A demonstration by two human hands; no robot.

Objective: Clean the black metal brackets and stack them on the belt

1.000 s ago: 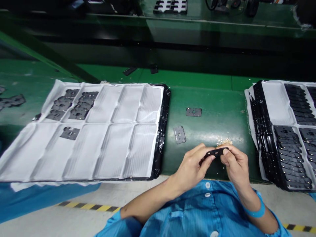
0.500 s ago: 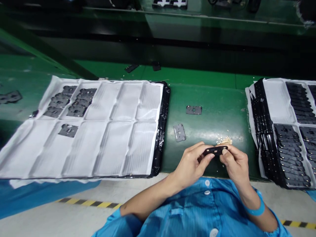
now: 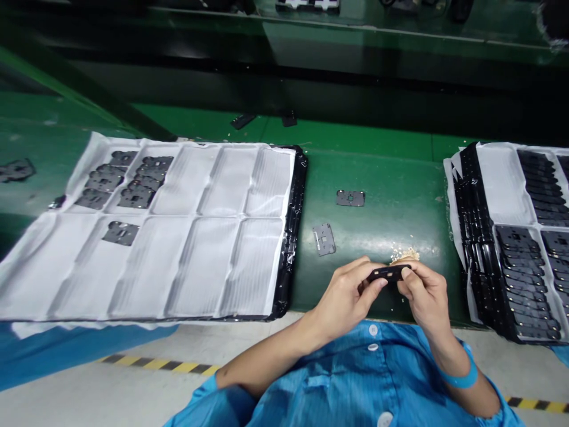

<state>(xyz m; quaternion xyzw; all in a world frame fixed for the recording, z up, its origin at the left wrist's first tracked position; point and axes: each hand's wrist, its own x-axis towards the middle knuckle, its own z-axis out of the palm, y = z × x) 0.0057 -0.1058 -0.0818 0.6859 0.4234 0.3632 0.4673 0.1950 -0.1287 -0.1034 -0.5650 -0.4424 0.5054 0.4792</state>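
Between my two hands, over the front edge of the green bench, a small black plate-like part [image 3: 389, 273] is held with its narrow edge toward me. My left hand [image 3: 351, 290] pinches its left end between thumb and fingers. The right end is gripped by my right hand [image 3: 422, 290], the thumb pressed on its edge. Just beyond the fingers lies a little heap of pale yellowish crumbs [image 3: 406, 255]. Two similar flat parts rest on the bench: one grey plate [image 3: 324, 239] and, farther off, a dark plate [image 3: 350, 198].
On the left, a tray lined with white sheet [image 3: 182, 261] holds several dark plates [image 3: 106, 178]. To the right stand stacked black trays [image 3: 475, 237] with rows of black parts [image 3: 527, 279]. More dark parts [image 3: 243, 121] lie at the back, below a green shelf [image 3: 400, 35].
The hands still grip the black part in nearly the same place, its edge tipped very slightly. The camera view has shifted a little.
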